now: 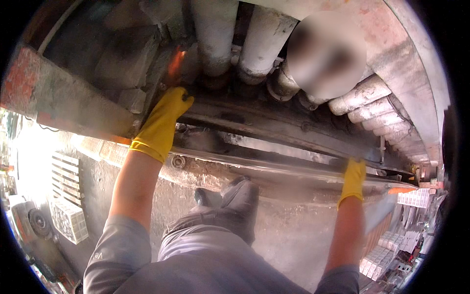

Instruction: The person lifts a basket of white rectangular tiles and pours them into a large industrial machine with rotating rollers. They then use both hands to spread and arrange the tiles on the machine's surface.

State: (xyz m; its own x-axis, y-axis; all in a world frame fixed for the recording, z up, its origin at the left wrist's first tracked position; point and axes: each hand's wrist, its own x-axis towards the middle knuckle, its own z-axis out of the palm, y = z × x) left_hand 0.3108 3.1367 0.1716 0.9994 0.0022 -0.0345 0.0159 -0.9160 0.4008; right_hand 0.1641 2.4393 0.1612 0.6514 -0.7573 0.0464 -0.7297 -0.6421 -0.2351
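Observation:
My left hand, in a yellow rubber glove, is raised at the left end of a row of thick pale cylinders. Its fingers are curled into a fist beside a dark metal beam; whatever they hold, if anything, is hidden. A small orange glow shows just above this fist. Farther right, my right hand, gloved in the same yellow, is closed over a long metal rail that runs across in front of me. Its fingertips are partly blurred.
A rusty red-and-grey beam juts in at the left. Behind me on the left are a slatted pallet, a white crate and a vehicle wheel. Stacked white crates stand at the lower right.

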